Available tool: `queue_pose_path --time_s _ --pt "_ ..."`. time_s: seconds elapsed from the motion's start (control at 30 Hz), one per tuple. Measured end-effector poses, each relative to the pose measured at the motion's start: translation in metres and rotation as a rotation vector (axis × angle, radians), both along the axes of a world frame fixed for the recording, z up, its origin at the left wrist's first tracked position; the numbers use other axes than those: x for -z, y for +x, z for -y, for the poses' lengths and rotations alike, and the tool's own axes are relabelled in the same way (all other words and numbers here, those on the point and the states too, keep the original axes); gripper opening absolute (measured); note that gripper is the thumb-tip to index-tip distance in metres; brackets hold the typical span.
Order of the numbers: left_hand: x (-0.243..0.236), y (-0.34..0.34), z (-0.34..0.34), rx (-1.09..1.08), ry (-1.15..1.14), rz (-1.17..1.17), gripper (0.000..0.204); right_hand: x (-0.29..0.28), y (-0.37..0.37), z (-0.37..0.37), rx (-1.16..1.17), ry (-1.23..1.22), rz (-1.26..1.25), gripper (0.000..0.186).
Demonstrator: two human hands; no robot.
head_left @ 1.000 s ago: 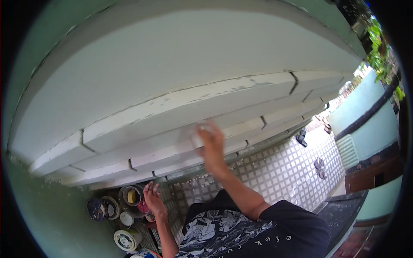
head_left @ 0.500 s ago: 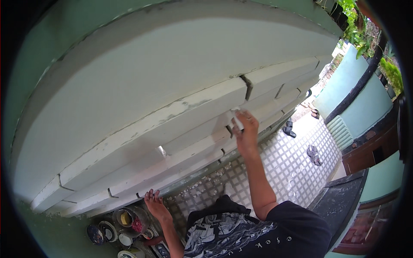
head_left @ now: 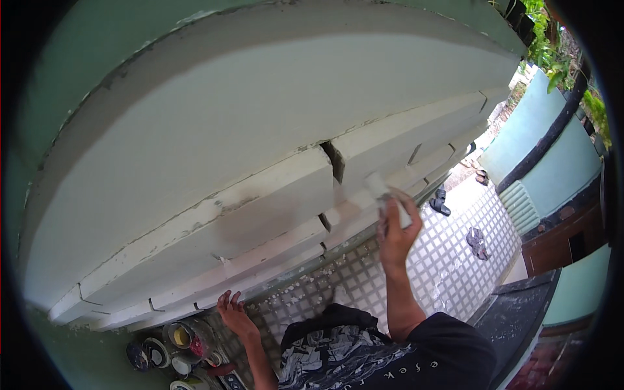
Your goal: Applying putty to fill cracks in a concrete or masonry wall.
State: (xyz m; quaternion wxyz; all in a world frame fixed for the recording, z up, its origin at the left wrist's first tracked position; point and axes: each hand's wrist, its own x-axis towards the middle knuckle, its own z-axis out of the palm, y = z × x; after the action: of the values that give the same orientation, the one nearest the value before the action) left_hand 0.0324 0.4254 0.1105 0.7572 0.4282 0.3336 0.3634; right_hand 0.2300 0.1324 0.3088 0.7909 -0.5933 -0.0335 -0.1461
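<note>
My right hand (head_left: 398,227) grips a pale tool (head_left: 407,212), blurred and too unclear to identify, against the stepped white bands (head_left: 416,117) along the lower part of a white wall (head_left: 273,84). Short dark slots (head_left: 331,159) cut across these bands, and their edges are chipped and patchy. Lower and to the left, my left hand (head_left: 237,315) is raised with fingers apart and holding nothing, just below the lowest band; whether it touches the band I cannot tell.
Pots and buckets (head_left: 156,354), one with a yellow block (head_left: 181,336), crowd the lower left. On the tiled floor (head_left: 448,279) lie black sandals (head_left: 439,203) and a crumpled dark item (head_left: 476,244). A dark ledge (head_left: 510,312) runs at the right, with plants (head_left: 539,39) beyond.
My right hand has moved rightward along the bands with the pale tool. My left hand stays low with fingers apart. The view has shifted slightly.
</note>
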Motion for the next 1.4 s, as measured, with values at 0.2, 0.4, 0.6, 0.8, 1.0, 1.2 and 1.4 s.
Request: queue_pose_path --time_s 0.2,0.4,0.6,0.8,1.0,1.2,1.4 --pt "0.009 0.019 0.019 0.021 0.154 -0.028 0.028 -0.03 0.026 0.006 0.137 -0.332 0.557 0.04" --pt "-0.012 0.037 0.038 0.054 0.163 0.008 0.026 -0.034 0.028 -0.034 0.006 -0.92 0.633 0.054" --pt "0.002 0.011 0.04 -0.035 0.023 0.014 0.031 0.032 0.015 -0.044 0.029 -0.669 0.527 0.05" --pt "0.001 -0.011 0.019 -0.057 0.118 0.034 0.03 -0.008 -0.027 -0.032 -0.09 -0.718 0.587 0.037" --pt "-0.044 -0.019 -0.017 -0.087 0.433 0.045 0.028 -0.053 -0.02 -0.084 0.122 -0.796 0.549 0.04" --pt "-0.11 -0.029 -0.064 -0.144 0.988 -0.009 0.029 -0.051 -0.083 -0.162 -0.123 -0.858 0.689 0.044" --pt "-0.103 -0.099 -0.092 -0.256 0.945 0.031 0.03 -0.03 -0.056 -0.167 0.253 -0.712 0.608 0.04"
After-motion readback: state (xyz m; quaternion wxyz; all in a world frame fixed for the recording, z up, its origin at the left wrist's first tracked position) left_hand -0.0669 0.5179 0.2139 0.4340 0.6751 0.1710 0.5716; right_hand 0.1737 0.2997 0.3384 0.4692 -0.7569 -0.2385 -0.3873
